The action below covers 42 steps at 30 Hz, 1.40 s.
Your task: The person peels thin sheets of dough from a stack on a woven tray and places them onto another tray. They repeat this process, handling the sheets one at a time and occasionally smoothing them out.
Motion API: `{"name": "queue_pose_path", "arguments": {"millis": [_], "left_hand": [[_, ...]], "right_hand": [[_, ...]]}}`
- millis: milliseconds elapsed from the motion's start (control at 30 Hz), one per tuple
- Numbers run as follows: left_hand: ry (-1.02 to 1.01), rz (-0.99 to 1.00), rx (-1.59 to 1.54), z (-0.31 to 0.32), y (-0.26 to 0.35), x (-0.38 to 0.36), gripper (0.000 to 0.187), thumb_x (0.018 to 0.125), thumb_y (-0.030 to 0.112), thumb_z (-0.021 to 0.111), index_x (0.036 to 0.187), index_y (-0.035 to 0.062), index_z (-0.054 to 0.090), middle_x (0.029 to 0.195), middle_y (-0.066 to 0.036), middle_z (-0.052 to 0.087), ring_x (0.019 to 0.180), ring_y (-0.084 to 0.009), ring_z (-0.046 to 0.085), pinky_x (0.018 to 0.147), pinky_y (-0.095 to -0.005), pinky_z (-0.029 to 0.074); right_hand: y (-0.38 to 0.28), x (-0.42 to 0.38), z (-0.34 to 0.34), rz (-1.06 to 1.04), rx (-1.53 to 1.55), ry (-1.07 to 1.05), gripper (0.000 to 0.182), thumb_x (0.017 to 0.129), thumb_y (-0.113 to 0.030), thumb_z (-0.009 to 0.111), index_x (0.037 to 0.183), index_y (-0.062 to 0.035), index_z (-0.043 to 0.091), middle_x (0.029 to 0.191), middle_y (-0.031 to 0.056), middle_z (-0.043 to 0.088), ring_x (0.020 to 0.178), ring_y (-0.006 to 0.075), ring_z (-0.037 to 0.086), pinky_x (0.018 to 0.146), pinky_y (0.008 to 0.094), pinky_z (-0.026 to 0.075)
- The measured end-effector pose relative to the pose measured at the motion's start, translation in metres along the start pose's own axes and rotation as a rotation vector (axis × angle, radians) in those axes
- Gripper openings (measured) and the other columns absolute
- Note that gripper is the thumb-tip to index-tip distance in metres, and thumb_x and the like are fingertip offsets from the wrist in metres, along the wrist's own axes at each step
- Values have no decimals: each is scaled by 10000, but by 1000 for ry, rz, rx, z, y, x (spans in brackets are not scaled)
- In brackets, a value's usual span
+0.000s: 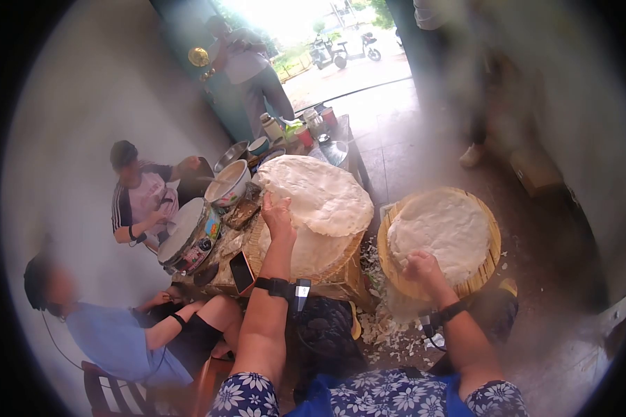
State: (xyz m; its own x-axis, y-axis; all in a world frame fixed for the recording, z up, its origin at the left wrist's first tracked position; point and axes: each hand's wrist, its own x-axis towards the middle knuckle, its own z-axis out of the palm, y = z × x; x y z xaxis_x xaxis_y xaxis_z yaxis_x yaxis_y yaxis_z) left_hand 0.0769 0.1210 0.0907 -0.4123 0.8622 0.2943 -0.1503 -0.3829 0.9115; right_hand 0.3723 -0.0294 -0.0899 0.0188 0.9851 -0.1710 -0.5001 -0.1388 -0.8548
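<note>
My left hand (277, 215) is at the near-left edge of a large, thin, pale flatbread (320, 191), with the fingers closed on its rim. This sheet rests on others like it, and a lower flatbread (306, 251) shows beneath it on the wooden table. To the right, my right hand (422, 267) is curled over the lower left edge of another round flatbread (444, 226), its fingers bent inward. That sheet lies on a round, yellowish slatted board (495, 233). What sits under my right fingertips is hidden.
A phone (242, 272), a patterned bowl (228, 184), a large drum-shaped container (190, 233), a flask (271, 127) and red cups (304, 135) crowd the table. Pale crumbs (382, 325) litter the floor. Two people (142, 184) (129, 337) sit left; another person (247, 66) stands by the doorway.
</note>
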Motion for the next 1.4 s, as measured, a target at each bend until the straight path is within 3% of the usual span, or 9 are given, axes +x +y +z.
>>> {"name": "queue_pose_path", "arguments": {"millis": [167, 367, 567, 700, 967, 1267, 1400], "left_hand": [[-123, 23, 38, 50, 47, -32, 581, 753, -109, 552, 1307, 28, 443, 1166, -68, 555, 975, -163, 564, 838, -281, 458], [-276, 197, 80, 88, 66, -44, 465, 754, -95, 536, 1204, 25, 542, 1111, -48, 560, 965, -134, 550, 803, -254, 461], [-398, 148, 133, 110, 76, -61, 426, 751, -78, 551, 1165, 23, 563, 1079, -55, 576, 927, -136, 569, 766, -257, 481], [-499, -81, -13, 121, 88, -81, 436, 767, -78, 533, 1190, 25, 539, 1021, -94, 612, 804, -172, 626, 665, -293, 543], [-489, -252, -84, 128, 78, -111, 471, 805, -76, 523, 1258, 31, 456, 1053, -128, 609, 854, -211, 634, 690, -350, 565], [-526, -321, -82, 138, 92, -133, 487, 794, -54, 540, 1267, 31, 460, 1048, -121, 610, 857, -206, 630, 717, -358, 559], [-569, -293, -100, 130, 83, -123, 493, 793, -53, 523, 1273, 38, 462, 1060, -130, 604, 864, -205, 626, 713, -338, 554]], "right_hand": [[-4, -1, -1, -4, 4, 23, 111, 865, -190, 555, 899, -84, 565, 702, 12, 575, 558, 130, 592, 511, 287, 516], [-21, -7, -3, -15, -10, 39, 122, 863, -193, 565, 898, -76, 560, 701, 31, 581, 556, 129, 584, 500, 278, 505], [-26, -3, -7, 65, 42, 91, 147, 867, -225, 574, 911, -86, 553, 739, 28, 584, 582, 137, 574, 501, 282, 484], [-26, -12, -16, 115, 191, 112, 267, 884, -325, 556, 1013, -94, 526, 845, 33, 566, 695, 145, 574, 582, 303, 498], [-15, -8, -21, 213, 195, 161, 554, 912, -494, 452, 1289, -91, 406, 999, 59, 511, 834, 188, 519, 638, 347, 498], [10, 0, -34, 193, 459, 192, 496, 935, -445, 430, 1203, -29, 451, 997, 118, 583, 820, 250, 613, 655, 390, 534], [-2, -1, -36, 53, 546, 87, 377, 942, -342, 454, 1116, -10, 495, 922, 96, 609, 749, 218, 636, 627, 359, 552]]}}
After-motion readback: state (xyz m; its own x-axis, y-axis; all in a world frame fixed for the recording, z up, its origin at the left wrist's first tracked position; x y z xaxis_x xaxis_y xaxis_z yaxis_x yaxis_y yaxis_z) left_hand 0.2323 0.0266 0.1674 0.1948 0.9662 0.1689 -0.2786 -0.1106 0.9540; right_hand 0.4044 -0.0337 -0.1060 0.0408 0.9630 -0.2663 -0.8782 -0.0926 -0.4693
